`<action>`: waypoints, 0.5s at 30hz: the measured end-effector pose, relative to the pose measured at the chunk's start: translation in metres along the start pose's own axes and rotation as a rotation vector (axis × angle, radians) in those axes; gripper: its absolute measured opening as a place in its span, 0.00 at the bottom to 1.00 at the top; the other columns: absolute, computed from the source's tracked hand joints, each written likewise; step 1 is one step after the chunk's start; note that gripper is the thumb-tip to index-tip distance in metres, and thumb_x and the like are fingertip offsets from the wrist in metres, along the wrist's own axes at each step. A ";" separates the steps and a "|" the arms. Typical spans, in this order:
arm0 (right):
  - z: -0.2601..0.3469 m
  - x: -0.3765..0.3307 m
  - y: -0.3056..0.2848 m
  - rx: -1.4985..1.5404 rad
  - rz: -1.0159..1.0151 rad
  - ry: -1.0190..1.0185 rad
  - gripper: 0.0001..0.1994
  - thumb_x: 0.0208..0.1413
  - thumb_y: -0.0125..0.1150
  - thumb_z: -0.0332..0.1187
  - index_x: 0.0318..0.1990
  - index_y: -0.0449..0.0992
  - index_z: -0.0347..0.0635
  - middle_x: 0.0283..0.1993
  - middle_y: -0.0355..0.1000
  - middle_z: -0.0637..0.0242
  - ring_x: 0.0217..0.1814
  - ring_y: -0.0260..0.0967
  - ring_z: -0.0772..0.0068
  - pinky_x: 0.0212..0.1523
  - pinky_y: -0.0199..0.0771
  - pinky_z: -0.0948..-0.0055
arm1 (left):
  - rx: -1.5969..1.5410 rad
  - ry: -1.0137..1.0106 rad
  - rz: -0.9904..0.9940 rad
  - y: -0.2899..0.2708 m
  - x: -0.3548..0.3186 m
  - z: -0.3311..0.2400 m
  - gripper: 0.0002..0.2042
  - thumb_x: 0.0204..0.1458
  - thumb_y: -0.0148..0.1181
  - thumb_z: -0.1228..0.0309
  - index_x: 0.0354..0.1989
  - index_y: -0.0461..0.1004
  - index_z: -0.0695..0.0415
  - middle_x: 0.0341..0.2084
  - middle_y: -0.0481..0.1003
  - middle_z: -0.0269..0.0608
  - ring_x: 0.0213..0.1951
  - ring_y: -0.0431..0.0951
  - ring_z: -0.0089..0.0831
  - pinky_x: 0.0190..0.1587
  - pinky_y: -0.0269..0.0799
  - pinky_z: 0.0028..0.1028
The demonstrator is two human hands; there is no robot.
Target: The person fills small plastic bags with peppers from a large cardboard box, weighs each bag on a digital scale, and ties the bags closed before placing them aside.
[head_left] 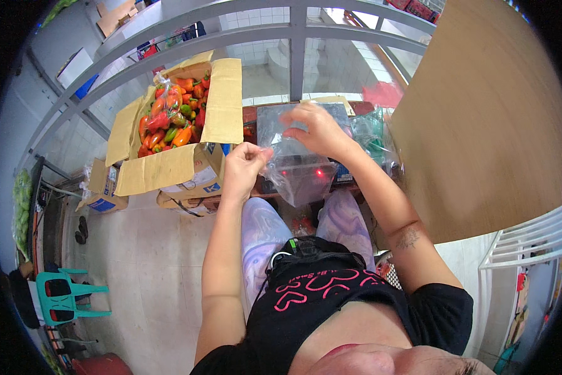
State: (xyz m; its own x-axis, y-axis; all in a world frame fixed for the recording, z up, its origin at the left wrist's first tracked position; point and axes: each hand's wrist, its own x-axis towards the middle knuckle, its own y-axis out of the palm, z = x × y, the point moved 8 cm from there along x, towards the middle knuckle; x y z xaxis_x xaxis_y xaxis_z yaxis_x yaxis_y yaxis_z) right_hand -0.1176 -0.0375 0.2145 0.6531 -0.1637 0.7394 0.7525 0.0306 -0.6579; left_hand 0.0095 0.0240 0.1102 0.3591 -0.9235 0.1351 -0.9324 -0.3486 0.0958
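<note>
A clear plastic bag point(296, 181) hangs in front of a grey weighing scale point(331, 114), above my knees. My left hand point(246, 165) pinches the bag's left edge between thumb and fingers. Over the scale's flat top is my right hand point(318, 129), near the upper part of the bag; its thumb and fingers are curved and apart, the fingertips slightly blurred. Through the plastic a red light glows on the scale's front. The bag looks empty.
Left of the scale, an open cardboard box point(224, 106) holds red, orange and green peppers point(181, 115), some bagged. Green plastic bags point(371, 137) lie to the right, beside a large brown board point(481, 125). Metal railing point(298, 56) runs behind. A green chair point(68, 297) stands far left.
</note>
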 end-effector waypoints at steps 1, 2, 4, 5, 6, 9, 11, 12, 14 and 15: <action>-0.015 -0.007 0.003 0.127 0.006 0.216 0.12 0.46 0.61 0.34 0.36 0.71 0.36 0.26 0.70 0.63 0.26 0.64 0.79 0.27 0.64 0.77 | -0.010 0.018 -0.039 -0.003 0.002 0.003 0.11 0.45 0.62 0.67 0.23 0.67 0.58 0.16 0.67 0.28 0.18 0.63 0.14 0.20 0.58 0.14; -0.014 -0.009 0.010 0.273 0.019 0.425 0.13 0.46 0.61 0.34 0.36 0.70 0.36 0.25 0.70 0.64 0.26 0.63 0.80 0.28 0.64 0.78 | -0.012 0.032 -0.096 -0.012 0.002 0.008 0.12 0.44 0.62 0.66 0.21 0.66 0.58 0.15 0.66 0.27 0.18 0.63 0.14 0.19 0.57 0.14; -0.011 -0.030 0.039 0.581 0.178 0.707 0.15 0.47 0.60 0.33 0.39 0.66 0.36 0.25 0.68 0.68 0.28 0.62 0.83 0.29 0.63 0.80 | -0.166 0.023 -0.120 -0.004 0.003 0.016 0.14 0.44 0.62 0.62 0.18 0.63 0.55 0.13 0.63 0.25 0.15 0.60 0.13 0.16 0.55 0.15; -0.003 -0.038 0.061 0.785 0.318 0.716 0.16 0.48 0.60 0.32 0.41 0.63 0.36 0.25 0.67 0.70 0.28 0.62 0.84 0.28 0.62 0.81 | -0.260 -0.089 -0.127 0.011 -0.003 0.014 0.16 0.43 0.62 0.59 0.17 0.63 0.53 0.12 0.61 0.24 0.14 0.57 0.12 0.14 0.52 0.16; -0.002 -0.043 0.065 0.987 0.275 0.750 0.13 0.47 0.60 0.31 0.38 0.65 0.36 0.25 0.67 0.72 0.28 0.61 0.85 0.28 0.62 0.82 | -0.342 -0.117 -0.151 0.013 -0.004 0.021 0.16 0.44 0.61 0.60 0.16 0.63 0.53 0.12 0.60 0.24 0.14 0.56 0.12 0.14 0.50 0.16; -0.011 -0.051 0.059 0.935 0.242 0.582 0.07 0.45 0.58 0.27 0.33 0.71 0.38 0.24 0.65 0.74 0.25 0.61 0.83 0.26 0.62 0.79 | -0.200 -0.091 -0.241 -0.007 -0.010 0.027 0.16 0.46 0.61 0.63 0.14 0.62 0.53 0.10 0.59 0.25 0.14 0.55 0.12 0.14 0.49 0.17; -0.013 -0.053 0.052 0.493 0.299 0.445 0.06 0.42 0.57 0.26 0.31 0.74 0.41 0.22 0.64 0.72 0.24 0.63 0.78 0.25 0.64 0.75 | -0.016 -0.030 -0.240 -0.014 -0.016 0.022 0.17 0.47 0.59 0.65 0.12 0.62 0.54 0.09 0.59 0.25 0.14 0.55 0.13 0.15 0.50 0.18; -0.006 -0.052 0.045 0.176 0.342 0.401 0.08 0.40 0.56 0.26 0.30 0.75 0.42 0.21 0.64 0.71 0.23 0.64 0.74 0.25 0.64 0.73 | 0.055 0.005 -0.204 -0.010 -0.021 0.017 0.17 0.47 0.59 0.66 0.11 0.61 0.54 0.09 0.59 0.25 0.15 0.56 0.13 0.16 0.51 0.18; -0.008 -0.056 0.045 -0.239 0.449 0.432 0.17 0.34 0.53 0.28 0.37 0.77 0.49 0.23 0.62 0.62 0.29 0.65 0.60 0.31 0.66 0.65 | 0.108 0.004 -0.067 0.016 -0.033 0.004 0.17 0.47 0.58 0.68 0.10 0.60 0.57 0.09 0.58 0.25 0.16 0.55 0.13 0.18 0.52 0.20; -0.003 -0.052 0.046 -0.266 0.440 0.419 0.18 0.34 0.54 0.28 0.40 0.75 0.49 0.25 0.62 0.61 0.31 0.65 0.59 0.33 0.65 0.65 | 0.140 0.070 0.027 0.028 -0.037 0.004 0.17 0.46 0.58 0.69 0.11 0.60 0.58 0.10 0.58 0.24 0.17 0.55 0.14 0.18 0.50 0.20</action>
State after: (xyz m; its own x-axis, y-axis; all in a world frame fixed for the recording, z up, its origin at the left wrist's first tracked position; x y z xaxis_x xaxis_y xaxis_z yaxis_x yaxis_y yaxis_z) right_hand -0.1175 -0.0303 0.1452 0.7656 -0.5631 0.3109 0.3418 -0.0533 -0.9383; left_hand -0.0299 0.0483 0.1040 0.3309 -0.9213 0.2044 -0.9368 -0.3468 -0.0465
